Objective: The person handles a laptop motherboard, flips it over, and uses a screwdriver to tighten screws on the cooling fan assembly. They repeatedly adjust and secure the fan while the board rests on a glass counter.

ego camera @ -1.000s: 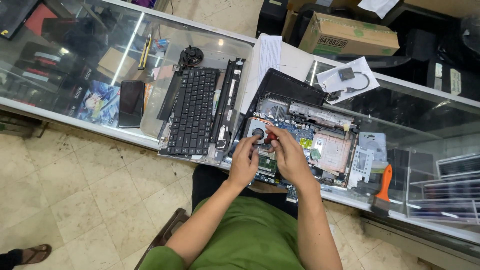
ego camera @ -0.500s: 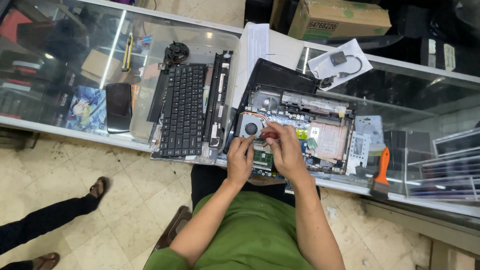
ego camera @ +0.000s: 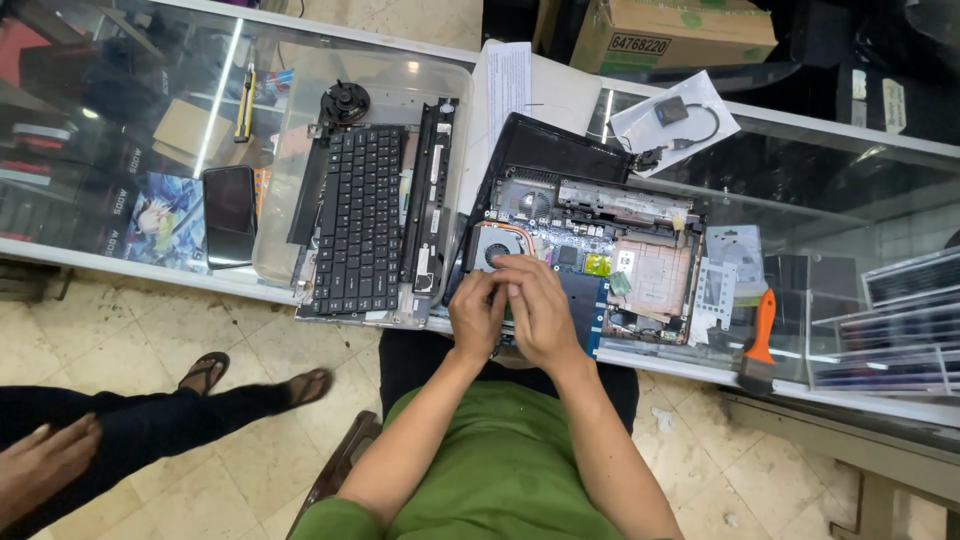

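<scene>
An opened laptop base [ego camera: 640, 262] lies on the glass counter [ego camera: 120, 255], its board, copper heat pipe and cooling fan [ego camera: 491, 249] bared. My left hand [ego camera: 476, 316] and my right hand [ego camera: 538, 308] are pressed together over the laptop's near left corner, just below the fan. The right fingertips pinch downward at the board; the red-handled screwdriver seen between the hands earlier is hidden under them now. My left fingers curl against the right ones, and what they hold is hidden.
A detached black keyboard panel [ego camera: 360, 228] lies left of the laptop on a clear plastic cover [ego camera: 290, 170], with a loose fan [ego camera: 345, 101], phone [ego camera: 229, 213] and yellow cutter [ego camera: 244, 104]. An orange-handled brush [ego camera: 760, 338], bagged adapter [ego camera: 676, 120] and cardboard box [ego camera: 670, 35] are right. Another person's sandalled legs [ego camera: 200, 395] stand left.
Another person has walked in from the left along the floor. My hands have slid slightly toward the laptop's near edge, covering the red screwdriver handle.
</scene>
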